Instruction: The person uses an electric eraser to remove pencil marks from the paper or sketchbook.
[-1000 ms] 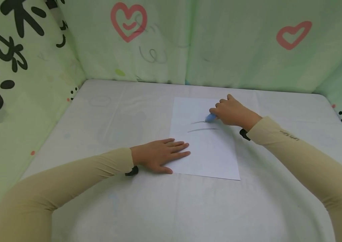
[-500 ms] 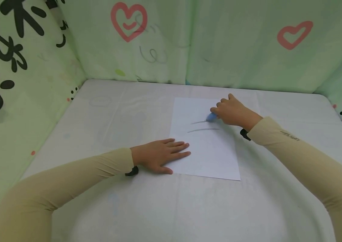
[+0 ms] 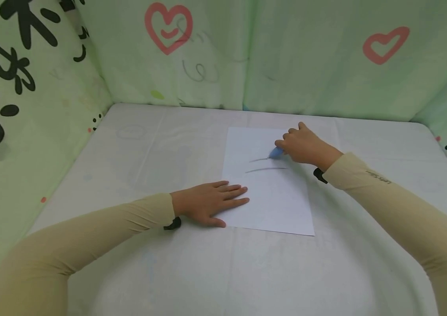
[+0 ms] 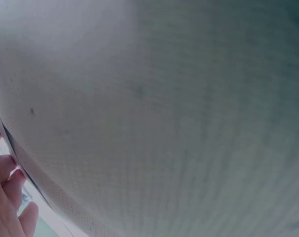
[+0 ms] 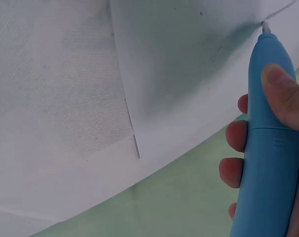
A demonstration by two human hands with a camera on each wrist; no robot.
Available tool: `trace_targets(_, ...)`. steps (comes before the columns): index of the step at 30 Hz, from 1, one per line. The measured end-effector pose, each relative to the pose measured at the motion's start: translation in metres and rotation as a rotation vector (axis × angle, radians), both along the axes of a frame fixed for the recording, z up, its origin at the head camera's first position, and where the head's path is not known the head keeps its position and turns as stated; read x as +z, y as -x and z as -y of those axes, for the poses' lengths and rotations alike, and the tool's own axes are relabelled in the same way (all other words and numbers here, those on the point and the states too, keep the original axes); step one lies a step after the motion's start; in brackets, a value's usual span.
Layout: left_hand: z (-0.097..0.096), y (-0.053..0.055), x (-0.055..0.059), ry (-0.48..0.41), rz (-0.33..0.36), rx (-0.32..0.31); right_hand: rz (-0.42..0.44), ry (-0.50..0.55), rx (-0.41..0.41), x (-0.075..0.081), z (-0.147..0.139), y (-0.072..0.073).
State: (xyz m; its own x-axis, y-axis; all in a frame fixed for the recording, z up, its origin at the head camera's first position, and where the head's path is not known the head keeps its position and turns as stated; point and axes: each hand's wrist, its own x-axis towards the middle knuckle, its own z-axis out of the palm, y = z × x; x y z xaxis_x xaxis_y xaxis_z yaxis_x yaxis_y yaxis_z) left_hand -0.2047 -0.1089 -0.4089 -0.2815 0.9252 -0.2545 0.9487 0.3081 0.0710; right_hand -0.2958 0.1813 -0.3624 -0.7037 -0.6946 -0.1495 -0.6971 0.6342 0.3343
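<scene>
A white sheet of paper (image 3: 274, 204) lies on the table with two thin grey curved lines on it, an upper line (image 3: 259, 159) and a longer lower line (image 3: 266, 169). My left hand (image 3: 209, 203) rests flat, fingers spread, over the sheet's lower left edge. In my right hand (image 3: 304, 142) I grip a thick blue pen-like tool (image 5: 270, 168), thumb on one side and fingers curled round the other. Its narrow pale tip meets the right end of the upper line. Only some fingertips (image 4: 28, 217) of the left hand show in the left wrist view.
A white cloth covers the table (image 3: 168, 272). Green printed curtains (image 3: 306, 66) enclose its back and both sides. Dark bands circle both wrists, below the beige sleeves (image 3: 128, 217).
The right hand and the blue tool have shifted very slightly to the right, tip still at the upper line's end. The left hand and the sheet stay in place.
</scene>
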Motion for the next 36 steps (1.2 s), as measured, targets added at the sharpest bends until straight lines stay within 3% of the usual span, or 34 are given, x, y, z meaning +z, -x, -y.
trace_targets(36,0.0007,0.0021,-0.0022,-0.001,-0.012,-0.009,-0.012,0.004,0.01,0.0032,0.0025,-0.0021)
